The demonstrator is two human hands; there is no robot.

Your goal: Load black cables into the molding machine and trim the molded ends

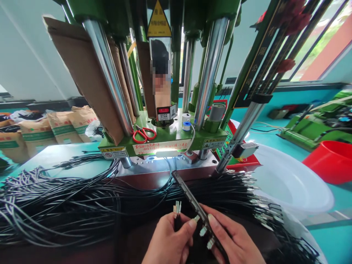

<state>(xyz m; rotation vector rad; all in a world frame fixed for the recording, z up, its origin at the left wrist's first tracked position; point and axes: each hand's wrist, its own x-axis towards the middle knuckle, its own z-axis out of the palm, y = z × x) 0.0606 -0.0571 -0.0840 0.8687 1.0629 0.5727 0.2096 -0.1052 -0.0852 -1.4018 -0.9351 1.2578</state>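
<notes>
The left hand (pixel 167 242) is pinching a small bunch of black cables with bare metal connector ends (pixel 177 208) upright just in front of the moulding press (pixel 165 143), while the right hand (pixel 233 244) is gripping a long dark fixture bar (pixel 192 200) that is already carrying a few connectors near its lower end. With both hands working this close together, a connector could be seating crooked in the bar, or the loose bunch could be slipping from the pinch. The piled black cables (pixel 68 209) on the worktop (pixel 52 156) are lying close enough to snag whatever is being lifted.
</notes>
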